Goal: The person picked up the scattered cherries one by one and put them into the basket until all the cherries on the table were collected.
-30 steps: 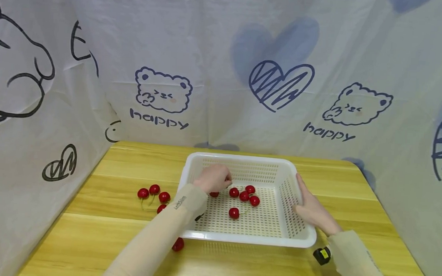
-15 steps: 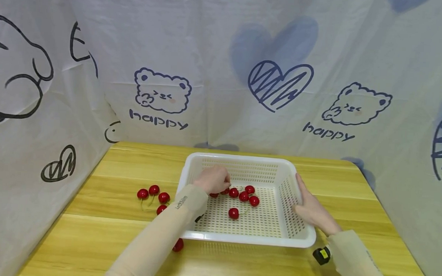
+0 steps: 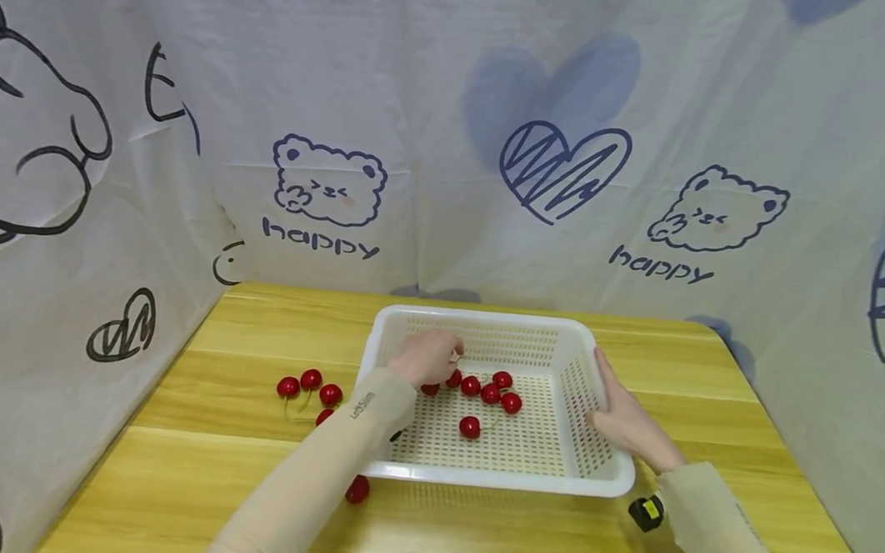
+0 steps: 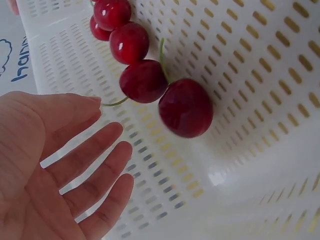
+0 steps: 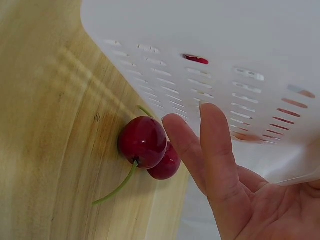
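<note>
A white slotted plastic basket [image 3: 495, 480] holds several red cherries with green stems on its floor. Inside it, toward the back left, is my left hand [image 3: 426, 357]. In the left wrist view, the thumb and index fingertips meet at the end of one cherry's stem [image 4: 116, 103] and appear to pinch it. That cherry [image 4: 142, 82] sits in a row with others; the remaining fingers are loosely extended. My right hand [image 3: 626, 416] grips the basket's right wall, thumb inside and fingers outside; the wall partly hides it in the right wrist view.
Several loose cherries [image 3: 311, 379] lie on the wooden table [image 3: 199, 472] left of the basket, and one cherry [image 3: 357, 489] lies by its front left corner. A printed white cloth [image 3: 449, 143] hangs behind the table. A small black device [image 3: 646, 513] sits at the right wrist.
The left fingertips have risen slightly and the cherry beneath them has come into view beside the others. The right hand and basket have stayed in place.
</note>
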`<state>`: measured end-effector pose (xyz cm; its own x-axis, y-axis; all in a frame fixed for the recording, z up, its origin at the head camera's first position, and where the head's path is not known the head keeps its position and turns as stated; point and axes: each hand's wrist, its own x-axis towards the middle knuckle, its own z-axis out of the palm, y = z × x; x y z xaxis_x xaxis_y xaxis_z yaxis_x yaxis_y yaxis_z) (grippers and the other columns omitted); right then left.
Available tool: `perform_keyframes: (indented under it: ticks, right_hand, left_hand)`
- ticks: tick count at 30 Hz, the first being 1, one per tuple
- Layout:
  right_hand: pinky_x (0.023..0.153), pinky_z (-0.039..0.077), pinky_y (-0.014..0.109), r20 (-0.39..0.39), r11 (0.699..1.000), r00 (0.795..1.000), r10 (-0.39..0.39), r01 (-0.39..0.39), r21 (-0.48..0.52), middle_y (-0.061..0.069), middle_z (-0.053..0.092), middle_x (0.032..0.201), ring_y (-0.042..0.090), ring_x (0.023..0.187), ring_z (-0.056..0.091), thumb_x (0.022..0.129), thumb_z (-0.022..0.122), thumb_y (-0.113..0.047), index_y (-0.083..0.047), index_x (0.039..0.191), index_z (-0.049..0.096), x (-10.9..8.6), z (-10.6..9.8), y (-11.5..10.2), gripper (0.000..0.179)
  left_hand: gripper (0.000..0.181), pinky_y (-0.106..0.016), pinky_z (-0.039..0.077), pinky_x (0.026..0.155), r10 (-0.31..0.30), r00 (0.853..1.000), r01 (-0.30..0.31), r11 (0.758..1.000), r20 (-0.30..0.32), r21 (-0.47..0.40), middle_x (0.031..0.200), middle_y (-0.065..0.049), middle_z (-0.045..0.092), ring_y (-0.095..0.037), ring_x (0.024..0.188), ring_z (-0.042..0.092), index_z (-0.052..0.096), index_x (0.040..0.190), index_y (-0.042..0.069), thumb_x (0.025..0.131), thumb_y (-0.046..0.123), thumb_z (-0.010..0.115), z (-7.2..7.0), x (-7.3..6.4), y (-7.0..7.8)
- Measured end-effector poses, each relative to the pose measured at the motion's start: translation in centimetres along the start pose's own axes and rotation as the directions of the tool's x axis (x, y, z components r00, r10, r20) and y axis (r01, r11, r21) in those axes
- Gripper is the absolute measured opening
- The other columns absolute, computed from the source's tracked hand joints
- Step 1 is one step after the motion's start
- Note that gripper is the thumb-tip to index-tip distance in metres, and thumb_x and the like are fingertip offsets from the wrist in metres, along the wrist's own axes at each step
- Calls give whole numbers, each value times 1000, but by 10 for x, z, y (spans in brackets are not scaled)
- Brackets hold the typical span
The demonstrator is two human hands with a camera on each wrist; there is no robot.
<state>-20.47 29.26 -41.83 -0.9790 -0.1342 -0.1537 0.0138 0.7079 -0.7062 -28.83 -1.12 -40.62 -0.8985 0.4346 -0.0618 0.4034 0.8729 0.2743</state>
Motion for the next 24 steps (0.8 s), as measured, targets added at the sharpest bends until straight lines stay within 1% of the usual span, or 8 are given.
perform_keyframes:
  ticks: [6, 9, 13, 17, 19, 24]
  right_hand:
    - [65, 63, 47, 8, 1000, 1000, 6, -6, 13, 44, 11, 158, 65, 119, 52, 79, 57, 1, -16, 160, -16, 1, 1, 0, 111]
    - [65, 63, 47, 12, 1000, 1000, 3, -3, 16, 45, 11, 157, 65, 118, 52, 80, 57, 2, -15, 160, -17, 1, 0, -1, 111]
    - [65, 63, 48, 17, 1000, 1000, 12, -12, 5, 45, 10, 157, 65, 118, 53, 81, 56, 2, -16, 160, -18, 1, 0, -2, 110]
    - [64, 63, 48, 21, 1000, 1000, 15, -15, 6, 45, 10, 157, 65, 116, 54, 81, 55, 2, -16, 160, -19, 1, 0, -2, 109]
    - [64, 63, 47, 20, 1000, 1000, 12, -12, 6, 46, 11, 157, 64, 114, 56, 81, 55, 2, -16, 160, -19, 1, 0, -2, 109]
    - [62, 63, 44, 19, 1000, 1000, 17, -17, 9, 46, 11, 156, 62, 109, 59, 80, 55, 1, -17, 160, -18, -1, 0, -2, 110]
  left_hand:
    - [29, -39, 55, 98, 23, 999, -23, 1000, -31, 8, 126, -6, 72, -24, 112, 68, 70, 124, 11, 96, 14, 63, -13, -5, 0]
    - [27, -38, 55, 99, 44, 998, -43, 999, -43, 11, 126, -6, 72, -23, 110, 68, 70, 122, 10, 97, 14, 62, -24, -12, 1]
    - [26, -38, 56, 96, 69, 995, -67, 997, -78, 29, 122, -6, 73, -23, 108, 69, 72, 120, 9, 96, 13, 60, -39, -20, 0]
    - [25, -42, 58, 89, 62, 991, -50, 994, -122, 95, 118, -3, 75, -25, 105, 71, 73, 117, 14, 96, 15, 59, -48, -26, -5]
    - [25, -44, 58, 86, 58, 989, -43, 993, -135, 110, 118, -3, 75, -26, 103, 71, 73, 117, 14, 96, 15, 59, -51, -30, -9]
    - [27, -43, 58, 89, 64, 986, -55, 997, -155, 62, 120, -10, 73, -28, 107, 70, 70, 121, 7, 96, 13, 58, -63, -39, -20]
